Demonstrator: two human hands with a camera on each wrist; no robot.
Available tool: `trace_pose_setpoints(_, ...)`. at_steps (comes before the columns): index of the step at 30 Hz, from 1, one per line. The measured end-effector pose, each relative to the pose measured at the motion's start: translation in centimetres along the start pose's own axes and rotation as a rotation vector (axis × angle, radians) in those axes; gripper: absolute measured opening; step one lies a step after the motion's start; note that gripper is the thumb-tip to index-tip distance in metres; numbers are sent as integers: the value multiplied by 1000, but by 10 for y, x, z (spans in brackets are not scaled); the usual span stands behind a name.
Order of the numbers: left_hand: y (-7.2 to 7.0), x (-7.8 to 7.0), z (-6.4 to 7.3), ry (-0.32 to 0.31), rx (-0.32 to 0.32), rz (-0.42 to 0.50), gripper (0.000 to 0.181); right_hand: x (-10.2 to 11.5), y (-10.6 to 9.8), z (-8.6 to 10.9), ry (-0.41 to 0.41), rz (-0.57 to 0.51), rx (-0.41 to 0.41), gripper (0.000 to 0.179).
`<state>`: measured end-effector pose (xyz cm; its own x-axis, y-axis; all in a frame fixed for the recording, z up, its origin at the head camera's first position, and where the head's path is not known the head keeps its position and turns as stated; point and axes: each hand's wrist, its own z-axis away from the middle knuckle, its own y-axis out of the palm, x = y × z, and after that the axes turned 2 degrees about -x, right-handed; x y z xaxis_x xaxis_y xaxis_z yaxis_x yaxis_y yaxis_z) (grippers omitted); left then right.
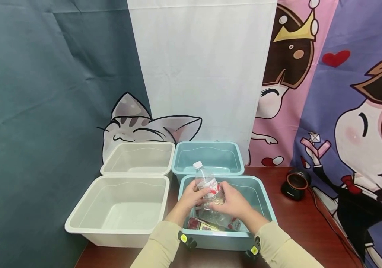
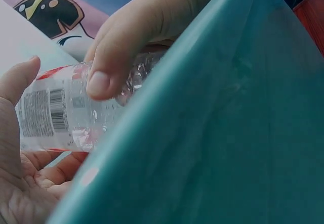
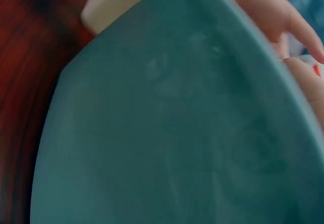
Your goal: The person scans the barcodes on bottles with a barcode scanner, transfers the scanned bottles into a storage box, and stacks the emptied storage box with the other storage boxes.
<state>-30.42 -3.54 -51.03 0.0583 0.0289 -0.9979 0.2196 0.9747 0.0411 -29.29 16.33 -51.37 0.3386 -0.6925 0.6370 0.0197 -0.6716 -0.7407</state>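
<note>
A clear plastic bottle (image 1: 207,182) with a white cap and a red-and-white label is held up, tilted, over the front blue bin (image 1: 226,243). My left hand (image 1: 191,199) grips it from the left, the thumb across the label. From the right, my right hand (image 1: 232,201) holds the lower part of the bottle. The left wrist view shows a barcode on the label (image 2: 45,113). Below, inside the bin, lie another clear bottle (image 1: 211,216) and a dark red and yellow pack (image 1: 199,225), partly hidden. In the right wrist view the bin's wall (image 3: 152,118) covers most of the work.
Behind stands a second blue bin (image 1: 207,158). To the left are a front white bin (image 1: 120,208) and a back white bin (image 1: 140,158). A black round device (image 1: 296,183) with a cable sits on the reddish wooden table (image 1: 298,230) at right. A printed curtain (image 1: 204,67) hangs behind.
</note>
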Motion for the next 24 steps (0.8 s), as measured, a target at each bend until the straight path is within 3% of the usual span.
trace_pose_setpoints(5, 0, 1, -1, 22, -23, -42, 60, 7, 2, 3, -18, 93, -29, 70)
trace_pose_setpoints(11, -1, 2, -1, 42, -27, -59, 57, 10, 2, 3, -5, 111, -28, 71)
trace_pose_setpoints(19, -1, 2, 0, 41, -48, -70, 57, 6, 3, 2, 8, 58, -13, 69)
trace_pose_setpoints(24, -2, 1, 1, 44, -45, -71, 58, 4, 1, 1, 12, -62, 0, 62)
